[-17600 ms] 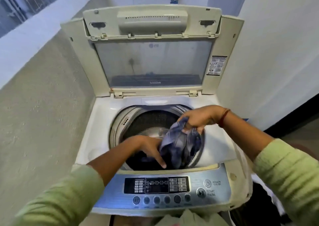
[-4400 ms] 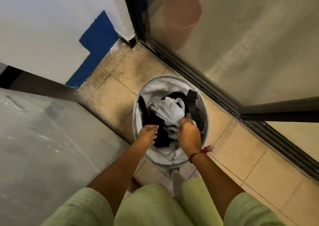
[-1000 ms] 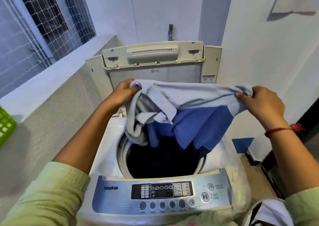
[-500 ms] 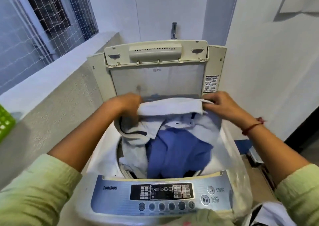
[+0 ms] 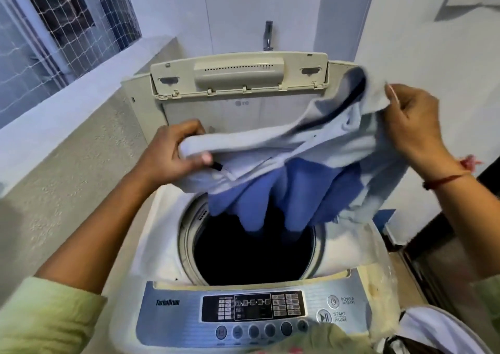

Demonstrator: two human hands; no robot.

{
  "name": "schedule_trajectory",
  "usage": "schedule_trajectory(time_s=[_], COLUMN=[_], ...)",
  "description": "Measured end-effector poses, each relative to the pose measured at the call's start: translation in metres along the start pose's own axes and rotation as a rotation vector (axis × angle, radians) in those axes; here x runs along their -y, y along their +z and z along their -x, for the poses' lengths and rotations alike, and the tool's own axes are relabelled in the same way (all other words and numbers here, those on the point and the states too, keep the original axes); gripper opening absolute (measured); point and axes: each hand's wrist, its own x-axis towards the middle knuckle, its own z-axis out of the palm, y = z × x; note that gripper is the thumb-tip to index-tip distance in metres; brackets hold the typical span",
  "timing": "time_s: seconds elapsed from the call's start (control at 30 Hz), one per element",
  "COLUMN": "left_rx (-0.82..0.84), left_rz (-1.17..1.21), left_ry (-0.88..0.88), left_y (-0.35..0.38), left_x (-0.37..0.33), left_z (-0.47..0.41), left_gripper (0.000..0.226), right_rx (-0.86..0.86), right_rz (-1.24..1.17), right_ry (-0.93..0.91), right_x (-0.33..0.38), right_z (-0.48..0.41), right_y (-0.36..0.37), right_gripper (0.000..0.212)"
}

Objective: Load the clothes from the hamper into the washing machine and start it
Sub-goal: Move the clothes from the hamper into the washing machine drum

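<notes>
You've lifted and spread the grey-and-blue shirt (image 5: pixel 284 169) since a moment ago, left hand (image 5: pixel 173 153) and right hand (image 5: pixel 414 126) each clutching an end, its hem dangling over the open drum (image 5: pixel 251 256), whose dark inside hides any load.

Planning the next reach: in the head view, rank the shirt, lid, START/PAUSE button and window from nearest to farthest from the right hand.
1. The shirt, gripped by the right hand.
2. The lid, upright just to its left.
3. The START/PAUSE button, down on the front panel.
4. The window, far left.
</notes>
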Motion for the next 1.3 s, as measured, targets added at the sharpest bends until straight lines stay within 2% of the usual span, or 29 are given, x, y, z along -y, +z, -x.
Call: schedule_trajectory(time_s=[0.03, 0.07, 0.1, 0.13, 0.2, 0.27, 0.3, 0.37, 0.43, 0.47, 0.5, 0.53, 0.57, 0.6, 0.67, 0.7, 0.73, 0.77, 0.8, 0.87, 0.9, 0.97, 1.03, 1.07, 1.13, 1.17, 1.2, 1.23, 1.3], left_rx=[0.093, 0.194, 0.329, 0.469, 0.658, 0.622, 0.486, 0.17, -0.13, -0.251, -0.307, -0.262, -0.145, 0.04, 0.54, 0.693, 0.701, 0.581, 0.38, 0.049, -0.087, -0.14, 0.019, 0.205, 0.747, 1.05, 1.275, 1.462, 1.656], left_rz=[-0.219, -0.455, -0.648, -0.781, -0.945, -0.932, -0.76, -0.124, 0.455, 0.627, 0.702, 0.726, 0.627, 0.407, -0.151, -0.396, -0.604, -0.747, -0.839, -0.8, -0.756, -0.7, -0.656, -0.613, -0.472, -0.446, -0.402, -0.408, -0.411], left_ry=[0.071, 0.081, 0.016, -0.1, -0.275, -0.289, -0.318, -0.442, -0.454, -0.466, -0.532, -0.592, -0.604, -0.575, -0.472, -0.429, -0.358, -0.28, -0.186, -0.119, -0.078, -0.02, 0.015, -0.073, -0.41, -0.49, -0.55, -0.562, -0.672], left_y=[-0.001, 0.003, 0.009, 0.018, 0.036, 0.033, 0.025, 0.007, -0.001, 0.003, 0.011, 0.019, 0.027, 0.034, 0.05, 0.057, 0.061, 0.064, 0.065, 0.056, 0.052, 0.053, 0.077, 0.09, 0.126, 0.144, 0.162, 0.177, 0.204], left_x=[0.002, 0.008, 0.015, 0.024, 0.032, 0.033, 0.037, 0.031, 0.024, 0.027, 0.028, 0.029, 0.034, 0.041, 0.066, 0.075, 0.081, 0.083, 0.086, 0.081, 0.076, 0.074, 0.07, 0.062, 0.058, 0.061, 0.065, 0.071, 0.082], left_z=[0.004, 0.008, 0.011, 0.015, 0.021, 0.025, 0.026, 0.031, 0.03, 0.029, 0.027, 0.027, 0.027, 0.026, 0.022, 0.018, 0.013, 0.003, -0.007, -0.018, -0.019, -0.006, 0.016, 0.027, 0.056, 0.071, 0.086, 0.099, 0.122], left_gripper=[0.053, 0.063, 0.066, 0.06, 0.039, 0.031, 0.036, 0.043, 0.015, 0.019, 0.037, 0.047, 0.04, 0.027, 0.052, 0.048, 0.041, 0.036, 0.034, 0.032, 0.029, 0.028, 0.036, 0.04, 0.037, 0.038, 0.04, 0.042, 0.043], right_rx=[0.063, 0.21, 0.443, 0.723, 1.202, 1.45, 1.478, 1.373, 1.207, 1.104, 0.995, 0.921, 0.893, 0.906, 0.895, 0.818, 0.686, 0.513, 0.344, 0.136, 0.119, 0.246, 0.574, 0.788, 1.264, 1.476, 1.63, 1.725, 1.834], right_rz=[0.078, 0.112, 0.116, 0.123, 0.199, 0.375, 0.5, 0.686, 0.599, 0.475, 0.361, 0.26, 0.141, 0.006, -0.136, -0.132, -0.123, -0.147, -0.195, -0.266, -0.26, -0.153, -0.016, 0.038, 0.178, 0.283, 0.354, 0.381, 0.392], right_ry=[-0.017, 0.006, 0.068, 0.148, 0.246, 0.255, 0.224, 0.173, 0.19, 0.218, 0.239, 0.274, 0.358, 0.484, 0.705, 0.74, 0.739, 0.725, 0.696, 0.569, 0.498, 0.323, 0.162, 0.114, 0.111, 0.141, 0.161, 0.182, 0.181], right_x=[-0.004, -0.009, -0.014, -0.019, -0.022, -0.021, -0.018, -0.014, -0.016, -0.021, -0.028, -0.036, -0.046, -0.056, -0.074, -0.082, -0.085, -0.085, -0.076, -0.049, -0.038, -0.032, -0.034, -0.038, -0.046, -0.047, -0.049, -0.051, -0.054], right_z=[0.001, 0.004, 0.01, 0.016, 0.035, 0.05, 0.05, 0.039, 0.024, 0.019, 0.018, 0.019, 0.023, 0.029, 0.044, 0.049, 0.052, 0.052, 0.05, 0.046, 0.048, 0.06, 0.079, 0.089, 0.109, 0.121, 0.133, 0.147, 0.171], right_y=[-0.005, -0.007, -0.007, -0.005, 0.004, 0.015, 0.017, 0.011, 0.001, 0.0, 0.003, 0.01, 0.02, 0.031, 0.059, 0.073, 0.087, 0.1, 0.109, 0.114, 0.113, 0.112, 0.111, 0.113, 0.124, 0.134, 0.144, 0.156, 0.176], right_gripper=[0.059, 0.064, 0.069, 0.069, 0.05, 0.036, 0.033, 0.022, 0.02, 0.018, 0.014, 0.016, 0.019, 0.019, 0.018, 0.022, 0.028, 0.032, 0.034, 0.033, 0.034, 0.033, 0.026, 0.029, 0.025, 0.016, 0.008, 0.01, 0.016])
